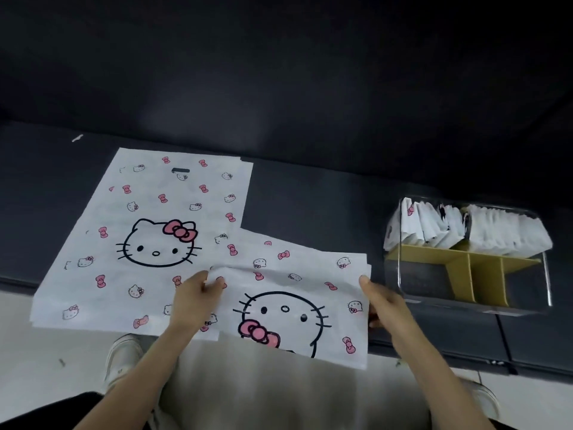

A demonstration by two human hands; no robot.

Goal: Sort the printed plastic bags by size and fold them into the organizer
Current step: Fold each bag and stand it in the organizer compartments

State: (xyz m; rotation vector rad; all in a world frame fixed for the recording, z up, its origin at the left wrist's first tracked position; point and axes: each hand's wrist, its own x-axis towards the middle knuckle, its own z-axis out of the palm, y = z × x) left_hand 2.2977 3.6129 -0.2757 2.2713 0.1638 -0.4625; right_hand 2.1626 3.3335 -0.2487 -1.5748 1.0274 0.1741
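Your dark table [310, 197] carries a large bag stack [155, 212] toward its left end, a smaller stack [310, 259] at the front edge, and the organizer [474, 274] toward its right end.

The right hand [381, 301] grips the small bag [291, 293] by its right edge, fingers tucked under the plastic so that only the thumb shows. The left hand [192, 293] pinches the bag's far fold and covers the near right corner of the large bag stack [148, 212] at the front edge of the dark cushion [310, 197]. At the cushion's right end the folded bags [496, 231] in the clear organizer [434, 280] smear into a white blur that can't be counted, the white speck [77, 138] near the far left corner is too small to name, and both forearms are cut off by the picture's bottom edge.
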